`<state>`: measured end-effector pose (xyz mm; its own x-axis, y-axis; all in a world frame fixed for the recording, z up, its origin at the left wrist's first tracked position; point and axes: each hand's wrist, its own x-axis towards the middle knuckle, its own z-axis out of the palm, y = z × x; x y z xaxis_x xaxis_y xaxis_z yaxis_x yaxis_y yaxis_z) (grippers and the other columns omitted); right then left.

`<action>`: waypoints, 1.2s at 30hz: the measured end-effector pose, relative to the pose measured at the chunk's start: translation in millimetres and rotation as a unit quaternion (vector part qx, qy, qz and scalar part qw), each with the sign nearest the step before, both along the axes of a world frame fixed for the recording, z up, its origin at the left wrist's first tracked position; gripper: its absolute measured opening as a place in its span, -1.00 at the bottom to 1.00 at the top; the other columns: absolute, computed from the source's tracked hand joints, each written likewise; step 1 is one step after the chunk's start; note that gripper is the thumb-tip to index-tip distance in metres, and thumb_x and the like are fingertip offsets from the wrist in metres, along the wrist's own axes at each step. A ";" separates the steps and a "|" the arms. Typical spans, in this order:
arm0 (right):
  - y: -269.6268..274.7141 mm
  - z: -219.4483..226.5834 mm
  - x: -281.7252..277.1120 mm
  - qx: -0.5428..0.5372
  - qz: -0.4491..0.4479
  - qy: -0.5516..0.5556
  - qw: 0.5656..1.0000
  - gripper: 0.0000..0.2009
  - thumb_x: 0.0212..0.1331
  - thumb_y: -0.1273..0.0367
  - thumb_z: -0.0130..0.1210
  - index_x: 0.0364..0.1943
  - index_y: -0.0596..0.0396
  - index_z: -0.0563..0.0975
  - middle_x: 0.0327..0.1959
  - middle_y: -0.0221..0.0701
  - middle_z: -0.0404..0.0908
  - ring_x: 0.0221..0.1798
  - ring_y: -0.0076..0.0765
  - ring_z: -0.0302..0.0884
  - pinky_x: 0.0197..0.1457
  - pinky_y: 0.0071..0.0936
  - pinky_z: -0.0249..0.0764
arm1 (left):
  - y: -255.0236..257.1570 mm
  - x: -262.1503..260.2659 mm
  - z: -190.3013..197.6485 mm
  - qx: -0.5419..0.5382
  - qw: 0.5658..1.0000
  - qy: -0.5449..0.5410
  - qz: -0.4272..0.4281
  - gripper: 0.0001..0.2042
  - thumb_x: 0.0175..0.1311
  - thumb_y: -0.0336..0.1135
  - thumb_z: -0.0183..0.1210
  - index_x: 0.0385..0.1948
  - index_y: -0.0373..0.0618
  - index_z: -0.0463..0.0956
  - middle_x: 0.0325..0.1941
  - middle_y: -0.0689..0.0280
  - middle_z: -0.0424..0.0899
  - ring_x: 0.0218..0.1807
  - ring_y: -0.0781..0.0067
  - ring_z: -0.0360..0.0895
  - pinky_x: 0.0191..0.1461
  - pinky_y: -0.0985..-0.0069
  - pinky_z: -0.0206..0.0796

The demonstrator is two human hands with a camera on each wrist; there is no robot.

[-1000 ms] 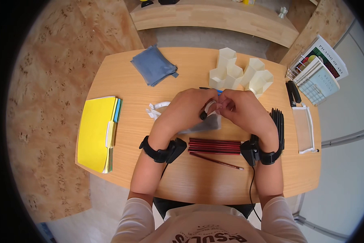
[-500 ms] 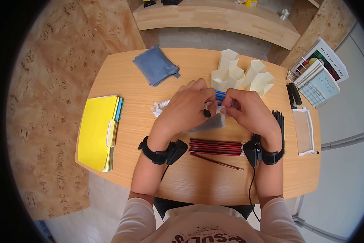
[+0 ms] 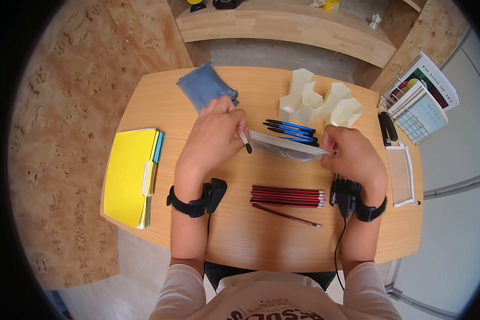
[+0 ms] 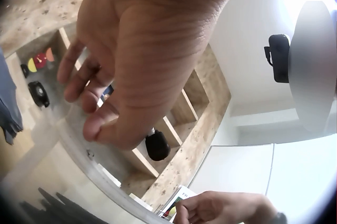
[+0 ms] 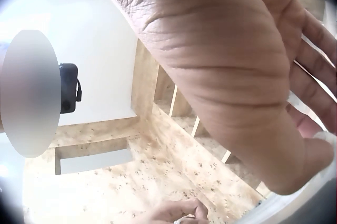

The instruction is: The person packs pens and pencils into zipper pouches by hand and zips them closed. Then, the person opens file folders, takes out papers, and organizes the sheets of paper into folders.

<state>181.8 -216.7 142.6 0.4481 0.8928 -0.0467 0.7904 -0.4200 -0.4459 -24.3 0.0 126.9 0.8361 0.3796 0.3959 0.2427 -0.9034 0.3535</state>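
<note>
A translucent pouch with a white zip edge (image 3: 288,148) is stretched between the two hands in the head view. The left hand (image 3: 210,136) pinches its left end, where a black zip pull (image 3: 248,148) hangs. At the other end, the right hand (image 3: 355,159) pinches the corner between thumb and fingers. Blue pens (image 3: 290,129) lie on the table just behind the pouch. Red pencils (image 3: 288,196) lie in a row in front of it, with one brown-red pencil (image 3: 288,215) slanting below. The right wrist view shows the thumb (image 5: 295,163) against the pouch's white edge.
Yellow folders (image 3: 127,176) lie at the left, a folded blue-grey pouch (image 3: 205,85) at the back left. Cream hexagonal holders (image 3: 303,101) stand at the back. On the right are a black stapler (image 3: 387,127), another pouch (image 3: 400,173) and a wire rack of books (image 3: 413,106).
The hands have moved apart, the left going left and the right going right, drawing the pouch's zip edge out straight. The blue pens behind it have come into fuller view.
</note>
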 end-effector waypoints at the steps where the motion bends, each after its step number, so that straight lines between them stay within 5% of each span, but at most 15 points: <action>1: 1.0 -6.4 -5.4 0.062 0.014 -0.031 0.998 -0.82 0.00 0.38 0.33 -0.35 0.14 0.59 -0.37 -0.16 0.70 -0.20 0.07 0.67 -0.11 -0.14 0.56 | 0.0 0.3 0.0 0.000 1.000 0.000 0.000 -0.89 0.03 -0.51 0.32 -0.45 -0.19 0.55 -0.25 0.14 0.48 -0.06 0.00 0.45 0.00 0.24 0.34; 5: 23.4 -20.6 -19.7 0.147 0.090 0.007 0.985 -0.75 0.08 0.40 0.35 -0.13 0.15 0.68 -0.28 -0.16 0.74 -0.16 0.04 0.71 -0.01 -0.21 0.60 | -2.4 -0.7 1.7 -0.030 0.999 -0.001 -0.022 -0.89 0.07 -0.49 0.33 -0.44 -0.21 0.56 -0.22 0.12 0.48 -0.06 0.00 0.46 0.02 0.25 0.35; 13: 30.7 -25.1 -17.9 0.079 0.087 -0.047 0.992 -0.87 0.25 0.34 0.23 -0.26 0.01 0.75 -0.34 -0.15 0.73 -0.20 0.09 0.68 -0.10 -0.07 0.58 | 5.6 -12.0 1.3 -0.029 1.000 0.004 0.010 -0.87 0.11 -0.45 0.33 -0.46 -0.23 0.53 -0.25 0.08 0.48 -0.15 -0.04 0.51 -0.07 0.20 0.39; 16: 28.2 -16.3 -19.1 0.069 0.089 -0.043 0.993 -0.86 0.26 0.33 0.21 -0.28 0.01 0.76 -0.37 -0.16 0.72 -0.22 0.09 0.67 -0.11 -0.07 0.58 | 7.3 -15.7 3.9 -0.036 0.999 0.018 0.028 -0.86 0.05 -0.42 0.34 -0.49 -0.17 0.52 -0.27 0.18 0.50 -0.04 0.06 0.51 0.06 0.22 0.35; 22: 26.2 -10.1 -31.0 0.081 0.115 -0.040 0.989 -0.86 0.26 0.32 0.22 -0.29 0.02 0.75 -0.40 -0.13 0.70 -0.24 0.11 0.66 -0.15 -0.05 0.56 | 4.0 -15.6 4.7 0.078 0.993 0.030 0.089 -0.81 0.12 -0.37 0.38 -0.49 -0.20 0.53 -0.28 0.11 0.52 -0.14 -0.03 0.53 -0.10 0.19 0.39; 25: 24.3 -5.0 -30.9 0.115 0.113 -0.066 0.985 -0.86 0.25 0.33 0.22 -0.31 0.04 0.74 -0.42 -0.12 0.69 -0.27 0.13 0.65 -0.18 -0.03 0.55 | 15.0 -22.9 13.0 -0.004 0.996 0.020 0.082 -0.85 0.12 -0.40 0.39 -0.48 -0.17 0.56 -0.27 0.17 0.56 -0.13 0.09 0.56 -0.06 0.29 0.41; 27: 19.6 3.9 -28.9 0.118 0.091 -0.077 0.986 -0.86 0.25 0.33 0.22 -0.35 0.07 0.72 -0.46 -0.09 0.66 -0.32 0.15 0.63 -0.21 -0.02 0.54 | 34.2 -33.3 8.4 -0.201 0.974 -0.020 -0.102 -0.90 0.15 -0.47 0.36 -0.35 -0.15 0.62 -0.23 0.30 0.63 -0.13 0.34 0.58 -0.05 0.41 0.41; 28: 17.5 7.1 -28.2 0.124 0.094 -0.073 0.985 -0.86 0.25 0.33 0.22 -0.35 0.07 0.72 -0.46 -0.09 0.66 -0.32 0.15 0.63 -0.21 -0.02 0.54 | 44.6 -37.3 5.7 -0.197 0.975 -0.017 -0.098 -0.90 0.15 -0.47 0.36 -0.35 -0.15 0.62 -0.23 0.30 0.63 -0.13 0.34 0.58 -0.05 0.41 0.41; 30: 15.7 12.5 -27.6 0.147 0.073 -0.071 0.984 -0.87 0.24 0.33 0.23 -0.37 0.07 0.70 -0.47 -0.09 0.64 -0.34 0.16 0.62 -0.23 -0.02 0.53 | 75.5 -44.4 0.7 -0.409 0.897 0.045 -0.162 -0.79 0.17 -0.54 0.33 -0.15 -0.13 0.62 -0.17 0.37 0.67 -0.16 0.51 0.56 -0.05 0.46 0.42; 31: 15.4 14.9 -27.2 0.155 0.079 -0.071 0.982 -0.87 0.24 0.33 0.23 -0.37 0.07 0.70 -0.47 -0.09 0.64 -0.34 0.16 0.62 -0.23 -0.02 0.53 | 100.1 -43.7 -3.0 -0.462 0.876 0.077 -0.115 -0.71 0.21 -0.47 0.36 -0.04 -0.24 0.58 -0.13 0.35 0.68 -0.14 0.57 0.59 -0.04 0.53 0.49; 33: 11.7 18.7 -27.1 0.131 0.058 -0.072 0.987 -0.89 0.22 0.35 0.27 -0.32 0.07 0.72 -0.44 -0.11 0.66 -0.34 0.13 0.62 -0.26 -0.10 0.50 | 151.1 -29.1 -43.7 -0.469 0.880 -0.043 0.068 -0.65 0.21 -0.28 0.41 -0.13 -0.35 0.56 -0.23 0.23 0.65 -0.20 0.51 0.62 -0.13 0.46 0.45; 34: 9.7 18.4 -27.2 0.135 0.063 -0.075 0.986 -0.89 0.22 0.35 0.27 -0.32 0.07 0.72 -0.44 -0.11 0.66 -0.34 0.13 0.62 -0.26 -0.10 0.50 | 177.7 -20.0 -72.1 -0.465 0.881 -0.049 0.071 -0.65 0.21 -0.28 0.41 -0.13 -0.35 0.56 -0.23 0.23 0.65 -0.20 0.51 0.62 -0.13 0.46 0.45; 36: 9.1 16.3 -26.1 0.164 0.063 -0.078 0.981 -0.88 0.24 0.34 0.24 -0.39 0.05 0.69 -0.47 -0.10 0.65 -0.34 0.16 0.62 -0.25 -0.03 0.53 | 215.3 -2.2 -110.7 -0.257 0.892 -0.071 0.365 -0.61 0.20 -0.17 0.41 -0.28 -0.43 0.58 -0.36 0.14 0.67 -0.31 0.46 0.64 -0.31 0.47 0.44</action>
